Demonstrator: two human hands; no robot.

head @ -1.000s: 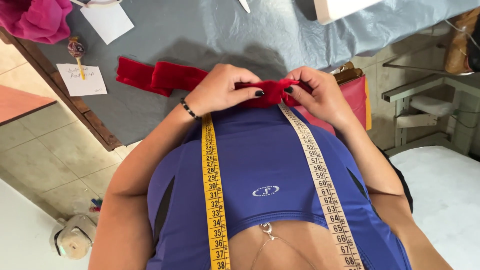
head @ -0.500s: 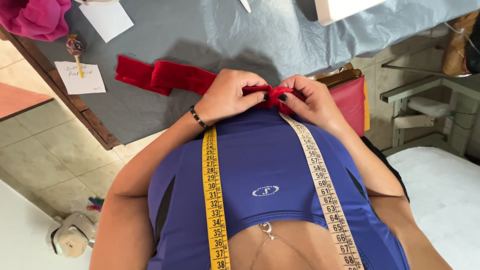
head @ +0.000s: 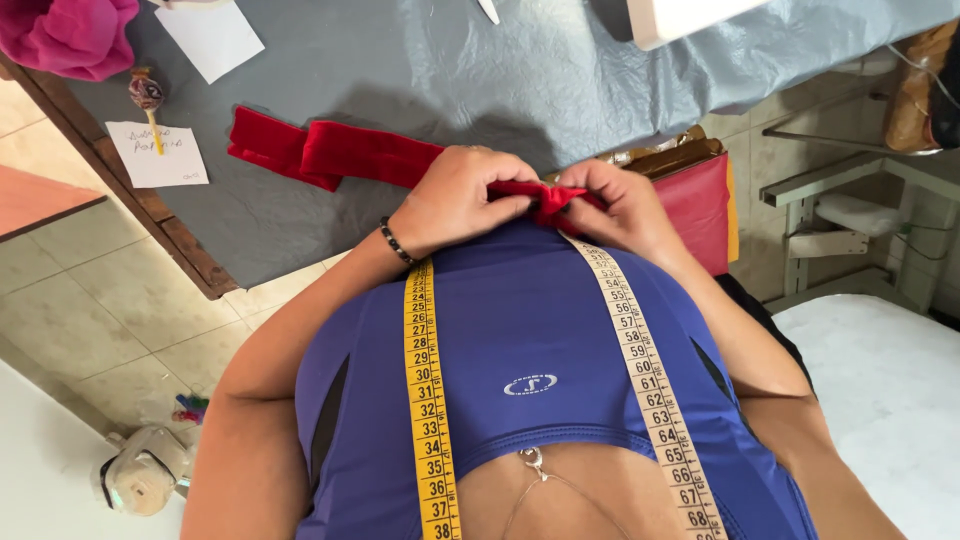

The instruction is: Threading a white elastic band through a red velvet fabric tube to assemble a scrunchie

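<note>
Both pinching the red strip (head: 380, 155): left hand (head: 455, 205), right hand (head: 625, 205) side by side, strip trailing off leftward across the table (head: 450, 70).

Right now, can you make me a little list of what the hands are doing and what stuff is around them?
left hand: pinching the red fabric strip
right hand: pinching the same strip's bunched end
strip: trails left across the grey table cover
tape measure: yellow, draped down the blue top
wrist: dark bead bracelet on the left
nearby: paper note, pink cloth
</note>
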